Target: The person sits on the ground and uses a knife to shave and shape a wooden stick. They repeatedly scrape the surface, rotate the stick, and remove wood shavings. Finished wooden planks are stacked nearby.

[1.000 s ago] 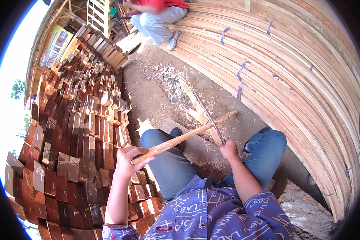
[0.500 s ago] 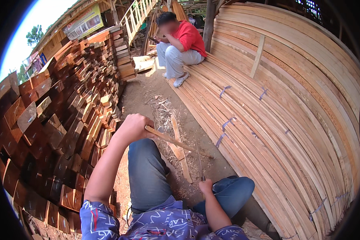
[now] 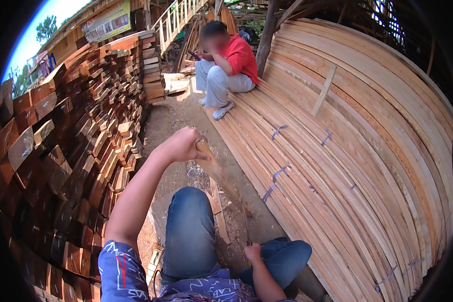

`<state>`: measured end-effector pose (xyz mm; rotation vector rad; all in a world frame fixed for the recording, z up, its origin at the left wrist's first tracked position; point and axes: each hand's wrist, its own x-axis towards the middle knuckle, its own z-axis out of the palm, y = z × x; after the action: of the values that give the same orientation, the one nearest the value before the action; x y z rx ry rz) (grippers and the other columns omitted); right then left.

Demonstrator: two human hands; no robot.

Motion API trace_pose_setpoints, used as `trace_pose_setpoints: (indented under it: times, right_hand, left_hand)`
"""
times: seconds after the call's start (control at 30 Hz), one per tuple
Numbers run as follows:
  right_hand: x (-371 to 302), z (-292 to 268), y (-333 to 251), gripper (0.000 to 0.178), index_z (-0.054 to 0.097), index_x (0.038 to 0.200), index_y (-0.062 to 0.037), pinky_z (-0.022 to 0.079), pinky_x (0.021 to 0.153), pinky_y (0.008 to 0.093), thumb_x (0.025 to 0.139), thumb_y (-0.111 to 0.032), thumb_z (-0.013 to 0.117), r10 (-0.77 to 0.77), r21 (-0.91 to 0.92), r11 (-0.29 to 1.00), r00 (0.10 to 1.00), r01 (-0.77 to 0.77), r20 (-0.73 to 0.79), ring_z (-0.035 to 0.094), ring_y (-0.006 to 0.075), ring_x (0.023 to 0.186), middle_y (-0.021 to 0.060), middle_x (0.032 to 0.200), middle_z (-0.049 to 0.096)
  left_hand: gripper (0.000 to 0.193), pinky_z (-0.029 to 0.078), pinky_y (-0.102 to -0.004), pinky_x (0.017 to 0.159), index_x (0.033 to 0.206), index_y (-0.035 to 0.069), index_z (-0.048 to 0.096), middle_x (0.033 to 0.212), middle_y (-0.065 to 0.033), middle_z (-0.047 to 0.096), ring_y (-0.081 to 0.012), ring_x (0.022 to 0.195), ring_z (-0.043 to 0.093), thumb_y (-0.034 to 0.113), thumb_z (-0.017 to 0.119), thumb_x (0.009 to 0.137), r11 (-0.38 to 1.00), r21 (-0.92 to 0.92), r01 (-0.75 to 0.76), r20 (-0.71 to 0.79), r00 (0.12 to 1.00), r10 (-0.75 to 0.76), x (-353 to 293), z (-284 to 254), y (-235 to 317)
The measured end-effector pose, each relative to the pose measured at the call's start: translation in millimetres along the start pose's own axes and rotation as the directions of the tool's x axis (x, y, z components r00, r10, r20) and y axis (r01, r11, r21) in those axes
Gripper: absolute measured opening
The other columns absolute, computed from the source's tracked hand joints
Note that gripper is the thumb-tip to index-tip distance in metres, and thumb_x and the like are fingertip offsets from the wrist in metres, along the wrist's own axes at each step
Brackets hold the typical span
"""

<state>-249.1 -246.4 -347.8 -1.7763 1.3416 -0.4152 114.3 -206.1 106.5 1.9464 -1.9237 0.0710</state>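
Observation:
My left hand (image 3: 185,144) is raised ahead of my bent knee, its fingers closed round the upper end of a wooden strip (image 3: 212,167). That strip slants down to the right, its broad face partly showing, its lower end blurred. My right hand (image 3: 253,252), low beside my right leg, is wrapped round the dark handle of a long thin-bladed knife (image 3: 245,216). The blade points away from me and meets or crosses the strip near its lower end; whether they touch I cannot tell. Beneath them a pale wood offcut (image 3: 218,214) lies on the ground among shavings.
Stacked dark timber blocks (image 3: 80,151) form a wall on my left. Long planks (image 3: 297,166) lie along my right, some tied with purple strips, with more planks (image 3: 367,100) leaning behind. A person in red (image 3: 241,58) sits on them holding a phone.
My left hand has moved up and to the right in the view, turning the strip so its broad face shows and it slopes more steeply. The knife hand sits slightly lower and further left.

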Motion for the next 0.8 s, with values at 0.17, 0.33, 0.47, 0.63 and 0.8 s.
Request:
trace_pose_setpoints:
  times: [0.17, 0.33, 0.47, 0.63, 0.8]
  right_hand:
    - [-2.5, 16.7, -17.8, 0.022, 0.07, 0.077, 0.0001, 0.052, 0.065, 0.0432, 0.076, -0.022, 0.072, 0.06, -0.043, 0.997, 0.996, -0.057, 0.066, 0.07, 0.0325, 0.07, 0.0196, 0.071, 0.068]
    - [5.5, 17.2, -23.8, 0.024, 0.07, 0.079, -0.0001, 0.053, 0.07, 0.0428, 0.076, -0.024, 0.073, 0.099, -0.1, 0.991, 0.994, -0.093, 0.055, 0.07, 0.0345, 0.075, 0.0209, 0.076, 0.069]
    - [3.0, 16.2, -27.3, 0.026, 0.071, 0.08, -0.0002, 0.053, 0.071, 0.0424, 0.076, -0.026, 0.074, 0.051, -0.084, 0.995, 0.998, -0.048, 0.039, 0.07, 0.0343, 0.077, 0.0209, 0.077, 0.07]
    - [2.8, 13.9, -29.7, 0.03, 0.072, 0.087, -0.0005, 0.053, 0.073, 0.0423, 0.077, -0.029, 0.074, 0.092, -0.083, 0.993, 0.993, -0.085, 0.078, 0.071, 0.0351, 0.082, 0.0219, 0.083, 0.07]
    - [-1.4, 4.3, -51.2, 0.034, 0.072, 0.091, -0.0007, 0.053, 0.074, 0.0431, 0.079, -0.033, 0.073, 0.153, -0.127, 0.982, 0.979, -0.136, 0.133, 0.071, 0.0343, 0.083, 0.0219, 0.084, 0.07]
  left_hand:
    - [0.034, 0.051, -0.0362, 0.069, 0.097, 0.004, 0.073, 0.078, -0.0153, 0.069, -0.025, 0.074, 0.068, 0.028, 0.083, 0.074, 0.989, -0.071, 0.13, 0.274, 0.956, -0.106, 7.0, -14.0, -21.6]
    - [0.03, 0.059, -0.0334, 0.063, 0.105, 0.001, 0.071, 0.09, -0.0136, 0.071, -0.0217, 0.081, 0.069, 0.018, 0.077, 0.081, 0.808, -0.265, 0.527, 0.47, 0.802, -0.369, 8.9, -5.2, -22.1]
    - [0.03, 0.064, -0.0326, 0.059, 0.11, -0.002, 0.069, 0.097, -0.0161, 0.07, -0.0247, 0.082, 0.071, 0.013, 0.074, 0.084, 0.868, -0.245, 0.432, 0.468, 0.837, -0.285, 8.0, -16.1, -21.8]
    - [0.03, 0.064, -0.0317, 0.061, 0.11, -0.002, 0.069, 0.099, -0.0158, 0.07, -0.0243, 0.08, 0.071, 0.01, 0.074, 0.084, 0.873, -0.26, 0.412, 0.46, 0.848, -0.263, 33.4, -25.6, -30.5]
    - [0.028, 0.063, -0.0309, 0.063, 0.111, -0.001, 0.069, 0.1, -0.0148, 0.071, -0.0228, 0.082, 0.071, 0.008, 0.073, 0.085, 0.92, -0.216, 0.327, 0.478, 0.857, -0.192, 60.7, -57.2, -6.4]
